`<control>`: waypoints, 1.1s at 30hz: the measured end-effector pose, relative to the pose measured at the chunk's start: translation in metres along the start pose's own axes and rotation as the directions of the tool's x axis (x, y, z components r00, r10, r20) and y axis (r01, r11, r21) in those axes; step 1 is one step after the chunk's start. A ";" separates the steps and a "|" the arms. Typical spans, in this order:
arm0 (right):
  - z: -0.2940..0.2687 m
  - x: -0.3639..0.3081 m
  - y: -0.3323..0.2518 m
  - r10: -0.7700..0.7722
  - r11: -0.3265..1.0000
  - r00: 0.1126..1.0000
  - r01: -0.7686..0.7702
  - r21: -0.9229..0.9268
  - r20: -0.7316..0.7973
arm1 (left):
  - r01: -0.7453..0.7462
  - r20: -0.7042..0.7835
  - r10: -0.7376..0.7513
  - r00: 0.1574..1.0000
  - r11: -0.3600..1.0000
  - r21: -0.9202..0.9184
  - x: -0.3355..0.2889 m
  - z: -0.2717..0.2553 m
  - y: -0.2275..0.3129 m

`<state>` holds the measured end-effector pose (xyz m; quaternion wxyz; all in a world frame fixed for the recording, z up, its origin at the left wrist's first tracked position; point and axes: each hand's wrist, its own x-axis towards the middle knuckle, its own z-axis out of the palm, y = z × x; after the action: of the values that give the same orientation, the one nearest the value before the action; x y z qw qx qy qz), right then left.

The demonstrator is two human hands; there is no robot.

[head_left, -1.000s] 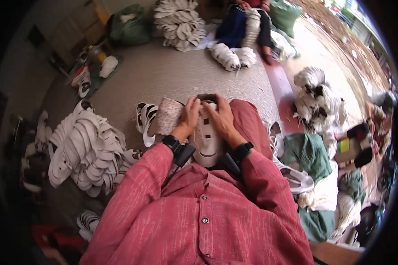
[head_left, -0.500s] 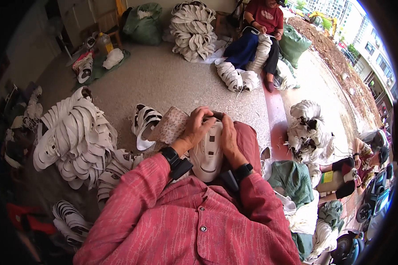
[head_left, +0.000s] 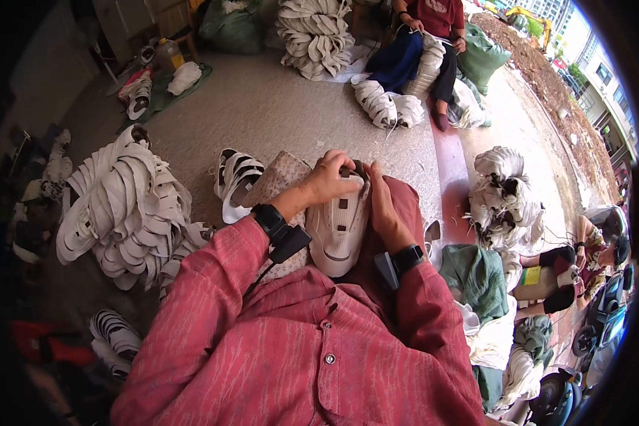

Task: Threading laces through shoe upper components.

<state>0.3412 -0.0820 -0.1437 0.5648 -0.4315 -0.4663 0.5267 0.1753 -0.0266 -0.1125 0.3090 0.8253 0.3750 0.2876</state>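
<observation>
On my lap lies a white shoe upper (head_left: 339,245) with small dark square patches down its middle, its rounded toe towards me. My left hand (head_left: 331,179) grips the dark-lined collar at the far end, fingers bent over the edge. Along the right side of the upper rests my right hand (head_left: 383,202), its fingertips pinching the same collar close to the left hand. Part of the collar is hidden by my fingers. Under the upper, a floral cloth (head_left: 280,186) covers my left knee. Just beyond that knee, a few strapped white uppers (head_left: 236,177) lie on the floor.
Large heaps of white uppers stand at left (head_left: 124,206), far middle (head_left: 316,35) and right (head_left: 503,195). Beside my right arm lies a green sack (head_left: 476,280). A seated co-worker (head_left: 433,42) handles uppers at the far right; another person (head_left: 582,255) sits at the right edge.
The whole view has shifted slightly, so the hands and upper sit a little higher in it. My left fingers have moved along the collar, and my right hand has straightened beside it.
</observation>
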 end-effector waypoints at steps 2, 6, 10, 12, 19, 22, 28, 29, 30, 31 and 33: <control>0.005 0.003 -0.006 0.017 0.998 1.000 -0.018 -0.058 -0.016 | 0.077 0.008 -0.078 0.997 0.972 -0.223 0.000 0.001 0.000; 0.019 0.006 -0.010 -0.169 0.875 0.974 0.077 -0.478 -0.153 | 0.172 -0.046 -0.240 0.970 0.804 -0.569 -0.001 0.008 -0.010; 0.009 0.007 0.021 -0.162 0.893 0.958 0.041 -0.449 -0.235 | 0.008 -0.216 -0.060 0.975 0.972 -0.233 -0.010 0.032 -0.019; 0.013 0.000 0.010 -0.164 0.908 0.962 0.061 -0.414 -0.218 | 0.005 -0.243 -0.050 0.969 0.983 -0.185 -0.013 0.031 -0.011; 0.012 0.007 0.036 -0.182 0.894 0.946 0.044 -0.447 -0.269 | 0.048 -0.217 -0.065 0.974 0.996 -0.080 -0.011 0.027 -0.019; 0.011 0.007 0.033 -0.175 0.917 0.961 0.080 -0.392 -0.213 | -0.010 -0.261 0.005 0.965 1.000 -0.015 -0.009 0.028 -0.022; 0.005 0.009 0.035 -0.205 0.945 0.960 0.143 -0.294 -0.191 | 0.016 -0.189 -0.018 0.982 1.000 -0.011 -0.004 0.029 -0.031; 0.003 0.008 0.033 -0.206 0.944 0.959 0.142 -0.299 -0.197 | 0.011 -0.186 -0.014 0.982 1.000 -0.016 -0.002 0.027 -0.028; 0.001 0.007 0.031 -0.203 0.940 0.960 0.135 -0.314 -0.193 | 0.023 -0.145 -0.032 0.989 0.998 -0.063 -0.003 0.026 -0.025; 0.000 0.006 0.029 -0.199 0.935 0.962 0.128 -0.330 -0.190 | 0.037 -0.103 -0.048 0.994 0.993 -0.110 -0.003 0.024 -0.022; -0.002 0.004 0.026 -0.183 0.936 0.961 0.107 -0.335 -0.205 | 0.071 -0.063 -0.091 0.994 0.961 -0.265 -0.008 0.018 -0.015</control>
<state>0.3382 -0.0763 -0.1697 0.5756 -0.5404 -0.5067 0.3463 0.1768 -0.0300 -0.1367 0.4129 0.7496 0.3785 0.3526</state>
